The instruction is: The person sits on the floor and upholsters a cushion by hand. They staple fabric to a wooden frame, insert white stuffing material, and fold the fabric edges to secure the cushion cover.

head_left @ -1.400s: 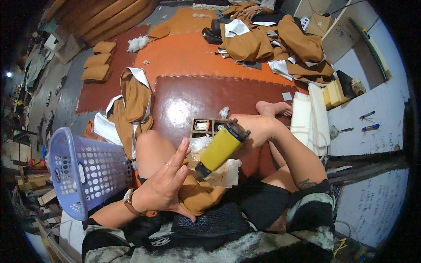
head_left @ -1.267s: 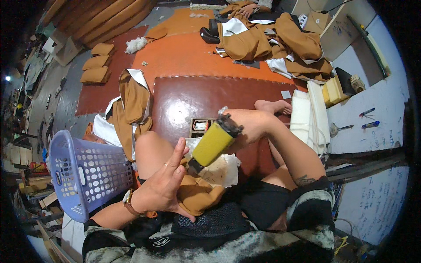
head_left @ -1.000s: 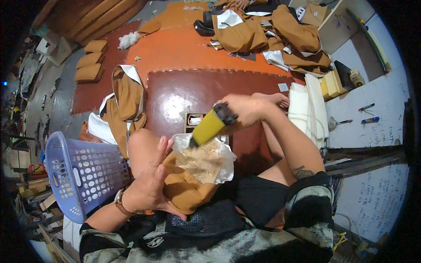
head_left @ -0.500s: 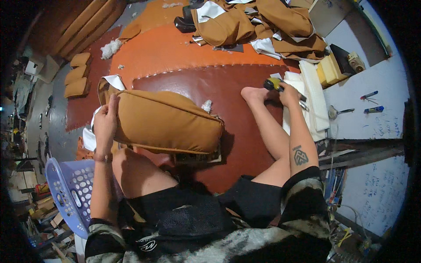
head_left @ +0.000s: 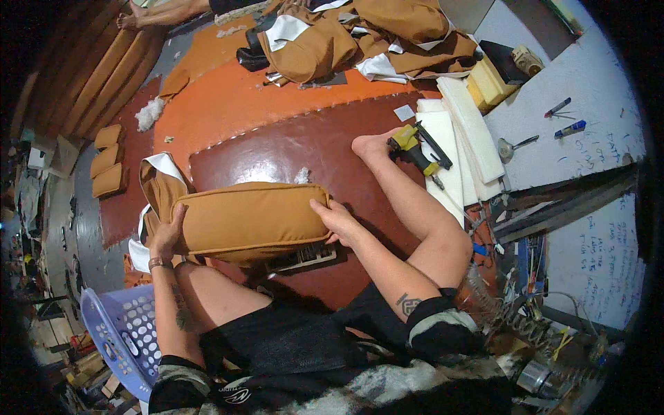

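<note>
Across my lap, a tan upholstered cushion [head_left: 252,218] with piped edges lies lengthwise, its flat panel facing up. My left hand [head_left: 167,235] grips its left end, thumb on top and the fingers hidden beneath. At the other end my right hand [head_left: 337,221] is closed round the corner, thumb on the upper face. Loose tan cover fabric with white backing [head_left: 162,183] hangs off the left end. Under the cushion part of a wooden frame [head_left: 304,261] shows. A yellow and black staple gun [head_left: 418,149] rests on white foam strips by my right foot.
A purple perforated basket [head_left: 131,332] stands at my left. Tan covers [head_left: 311,52] are heaped at the back. Small tan pads [head_left: 107,160] lie far left, near white stuffing [head_left: 149,114]. Yellow foam blocks [head_left: 491,86] sit at right. Another person's legs [head_left: 166,12] show at the top left.
My right hand has let go of the staple gun onto the white foam and taken hold of the cushion's right end. The cushion has turned, its flat panel now up. The view has shifted.
</note>
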Demonstrator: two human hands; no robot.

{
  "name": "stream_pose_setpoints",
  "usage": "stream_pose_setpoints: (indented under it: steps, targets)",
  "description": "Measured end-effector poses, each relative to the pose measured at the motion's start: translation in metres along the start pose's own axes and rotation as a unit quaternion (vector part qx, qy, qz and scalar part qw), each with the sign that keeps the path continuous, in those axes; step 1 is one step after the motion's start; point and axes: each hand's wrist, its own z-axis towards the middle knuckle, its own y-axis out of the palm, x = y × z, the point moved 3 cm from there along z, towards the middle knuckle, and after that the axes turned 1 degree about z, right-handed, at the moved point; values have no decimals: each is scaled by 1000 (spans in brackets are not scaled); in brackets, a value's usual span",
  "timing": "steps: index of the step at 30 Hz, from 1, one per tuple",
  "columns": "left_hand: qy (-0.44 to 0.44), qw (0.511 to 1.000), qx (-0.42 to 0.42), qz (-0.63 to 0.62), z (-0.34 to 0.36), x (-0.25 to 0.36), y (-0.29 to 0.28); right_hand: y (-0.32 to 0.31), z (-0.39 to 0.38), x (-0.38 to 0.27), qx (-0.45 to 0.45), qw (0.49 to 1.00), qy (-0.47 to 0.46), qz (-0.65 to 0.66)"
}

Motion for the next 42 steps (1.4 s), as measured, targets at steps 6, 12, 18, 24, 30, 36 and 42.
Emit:
stream_pose_setpoints:
  steps: [6,12,18,24,30,36,42]
  targets:
    - [-45,975,-170,133,-75,42,7,-31,-45,-55,269,912,-208,-231]
    - [351,906,37,233,-101,132,190,-33,-16,21,279,902,-182,-276]
    - [423,862,131,247,-121,126,276,-2,-38,7,276,719,-388,-506]
    - [442,850,130,254,-106,129,278,0,-23,8,201,789,-330,-477]
    - [358,882,155,264,-104,117,249,0,-31,-6,212,809,-295,-462]
    - [-93,935,328,-99,-45,-79,202,-13,-53,-6,16,891,-69,-448]
    - [-65,945,7,-319,-79,9,301,-24,-1,58,-17,960,-105,-259]
